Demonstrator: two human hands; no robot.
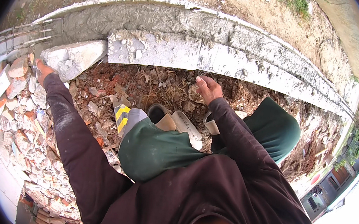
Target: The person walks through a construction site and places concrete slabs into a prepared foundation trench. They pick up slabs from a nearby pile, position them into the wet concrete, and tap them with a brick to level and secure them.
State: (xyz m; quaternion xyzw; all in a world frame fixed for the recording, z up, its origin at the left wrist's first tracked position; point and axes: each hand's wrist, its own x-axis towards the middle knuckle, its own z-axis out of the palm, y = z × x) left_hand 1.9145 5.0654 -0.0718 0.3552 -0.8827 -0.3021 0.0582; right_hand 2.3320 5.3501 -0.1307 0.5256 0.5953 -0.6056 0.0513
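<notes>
My left hand (43, 72) reaches out to the left and grips the outer end of a rough, whitish broken slab (73, 58); its fingers partly hide behind that edge. The slab lies at a slant beside the end of a row of pale form blocks (153, 50), spattered with cement. In front of my knees, my right hand (208, 89) is held just below the row, fingers loosely bent and apart, with nothing seen in it. Wet grey concrete (153, 24) fills the trench behind the blocks.
Reddish soil (117, 77) with stones lies around my feet. Broken brick and rubble (23, 139) heap up at left. Steel bars (25, 37) stick out of the trench's left end. Next to my shoes lies a pale cylindrical piece (186, 128). Buildings stand at far right.
</notes>
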